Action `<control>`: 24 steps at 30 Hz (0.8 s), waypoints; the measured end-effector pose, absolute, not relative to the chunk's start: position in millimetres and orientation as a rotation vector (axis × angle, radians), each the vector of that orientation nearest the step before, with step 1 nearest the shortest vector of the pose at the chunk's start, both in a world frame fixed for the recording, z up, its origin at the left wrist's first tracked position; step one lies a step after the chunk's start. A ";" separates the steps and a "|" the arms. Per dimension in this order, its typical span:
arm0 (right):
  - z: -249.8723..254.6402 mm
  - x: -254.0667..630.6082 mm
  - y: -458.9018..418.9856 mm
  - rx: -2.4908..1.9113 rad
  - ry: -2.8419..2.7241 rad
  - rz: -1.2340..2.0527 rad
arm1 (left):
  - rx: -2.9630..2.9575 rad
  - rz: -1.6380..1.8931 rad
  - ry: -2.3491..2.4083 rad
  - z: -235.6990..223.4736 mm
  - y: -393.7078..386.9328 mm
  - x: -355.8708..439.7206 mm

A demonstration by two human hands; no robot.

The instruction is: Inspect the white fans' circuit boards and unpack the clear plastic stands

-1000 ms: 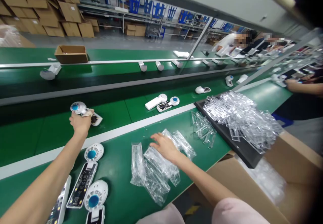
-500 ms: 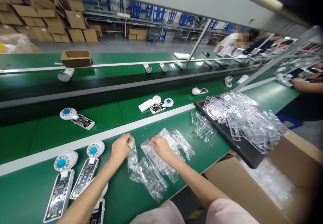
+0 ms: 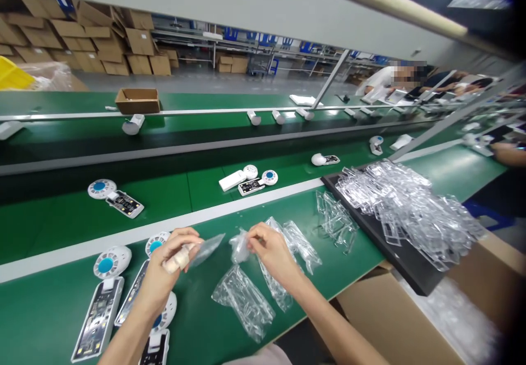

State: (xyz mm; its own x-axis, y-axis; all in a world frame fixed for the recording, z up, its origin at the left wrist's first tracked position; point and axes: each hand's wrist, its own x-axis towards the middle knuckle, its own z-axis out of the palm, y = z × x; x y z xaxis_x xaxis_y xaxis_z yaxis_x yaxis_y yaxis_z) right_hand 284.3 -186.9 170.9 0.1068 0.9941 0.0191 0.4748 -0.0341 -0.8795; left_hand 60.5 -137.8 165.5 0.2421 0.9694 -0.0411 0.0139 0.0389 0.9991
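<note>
Close in, the left hand (image 3: 170, 261), with a beige wrap (image 3: 178, 258) around one finger, had its fingers pressed together against the thumb on a flat clear plastic sleeve (image 3: 206, 250). The right hand (image 3: 273, 255) pinched a crumpled clear plastic bag (image 3: 240, 247) between fingertips and thumb, just beside the sleeve. At least two more clear bags, (image 3: 242, 302) and (image 3: 301, 247), lay loose on the green workbench (image 3: 49, 299). To the left were three white round units with blue centres, (image 3: 112, 261), (image 3: 156, 241) and (image 3: 164, 313), and three circuit panels, (image 3: 98, 318), (image 3: 131, 285) and (image 3: 154, 348), partly under the left forearm. To the right, a black tray (image 3: 394, 247) bore a large heap of clear plastic pieces, with a small clump (image 3: 336, 220) beside it, and an open cardboard carton (image 3: 390, 318) held more clear plastic. Farther off, a green conveyor belt (image 3: 53, 214) carried several white units, and a co-worker's hand (image 3: 507, 154) showed at the far right. Beyond, one cardboard box (image 3: 137, 101) sat on a second belt, before stacked cartons (image 3: 90, 44).
</note>
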 end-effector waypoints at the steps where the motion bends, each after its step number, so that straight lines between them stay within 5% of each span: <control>1: 171.3 282.7 -187.4 -1.626 -1.497 0.791 | 1.292 0.996 1.042 167.4 -136.9 58.0; 15: 219.4 258.7 -174.6 -1.524 -1.444 0.662 | 1.475 0.765 0.725 200.9 -121.4 23.2; 24: 192.5 243.9 -187.5 -1.347 -1.239 1.155 | 1.478 0.793 1.026 197.8 -142.3 74.9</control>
